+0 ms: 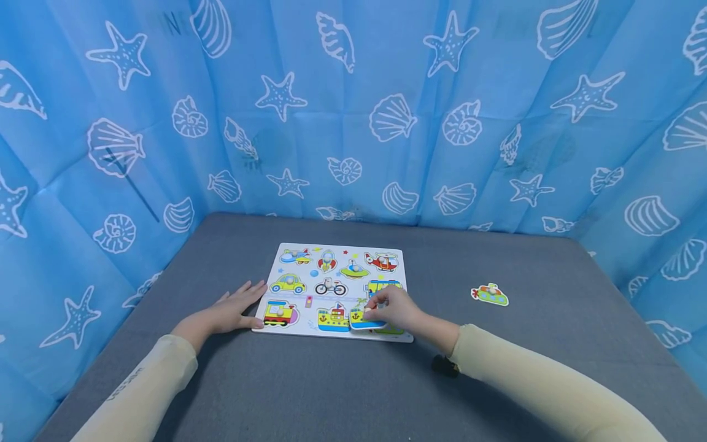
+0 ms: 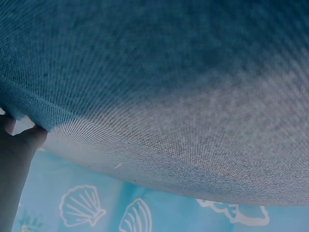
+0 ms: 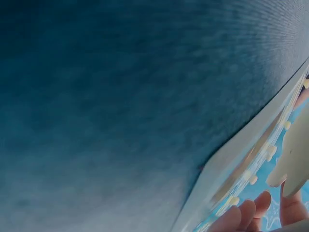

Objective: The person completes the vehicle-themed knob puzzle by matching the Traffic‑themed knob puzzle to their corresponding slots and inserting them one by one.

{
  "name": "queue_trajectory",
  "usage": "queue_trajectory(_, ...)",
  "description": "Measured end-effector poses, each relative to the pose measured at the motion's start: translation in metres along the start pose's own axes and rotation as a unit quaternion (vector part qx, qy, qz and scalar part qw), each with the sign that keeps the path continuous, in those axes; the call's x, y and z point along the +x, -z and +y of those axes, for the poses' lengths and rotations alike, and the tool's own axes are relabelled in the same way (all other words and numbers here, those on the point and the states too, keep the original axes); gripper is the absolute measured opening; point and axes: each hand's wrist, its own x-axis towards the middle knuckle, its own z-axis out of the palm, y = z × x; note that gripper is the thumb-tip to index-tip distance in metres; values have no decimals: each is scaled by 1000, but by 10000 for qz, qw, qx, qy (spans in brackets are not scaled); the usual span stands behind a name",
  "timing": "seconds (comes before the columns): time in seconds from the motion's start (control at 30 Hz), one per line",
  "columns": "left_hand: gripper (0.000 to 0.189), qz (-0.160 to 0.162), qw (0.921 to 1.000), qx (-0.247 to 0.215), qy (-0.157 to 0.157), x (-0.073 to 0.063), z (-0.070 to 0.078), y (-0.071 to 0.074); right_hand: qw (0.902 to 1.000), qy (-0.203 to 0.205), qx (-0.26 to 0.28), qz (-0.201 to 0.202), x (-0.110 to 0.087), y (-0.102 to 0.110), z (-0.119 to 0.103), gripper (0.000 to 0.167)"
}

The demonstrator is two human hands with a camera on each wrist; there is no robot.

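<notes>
A white puzzle board (image 1: 317, 275) printed with vehicles lies on the grey table. My right hand (image 1: 399, 309) pinches a ship puzzle piece (image 1: 359, 319) by its knob, just over the lower right of the board. The piece is beside the ship picture (image 1: 332, 320) on the board. From the right wrist view, the pale underside of the piece (image 3: 295, 147) shows tilted, apart from the board (image 3: 227, 166). Fingers spread, my left hand (image 1: 239, 307) rests at the board's left edge, thumb near the train piece (image 1: 280, 313).
On the table right of the board lies a submarine piece (image 1: 490, 294). Knobbed pieces such as the car (image 1: 288, 283) and the helicopter (image 1: 382, 261) sit on the board. A blue shell-patterned curtain (image 1: 353, 123) stands behind the grey table (image 1: 265, 380).
</notes>
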Motion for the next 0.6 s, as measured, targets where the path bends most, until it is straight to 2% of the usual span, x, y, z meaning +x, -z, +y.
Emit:
queue_trajectory(0.3, 97, 30, 10000, 14, -66, -1, -1, 0, 9985, -3, -552, 53, 7, -17, -10, 13)
queue_trajectory(0.6, 98, 29, 10000, -11, -75, 0, -1, -1, 9966, -6, -821, -89, 12, -28, -16, 15)
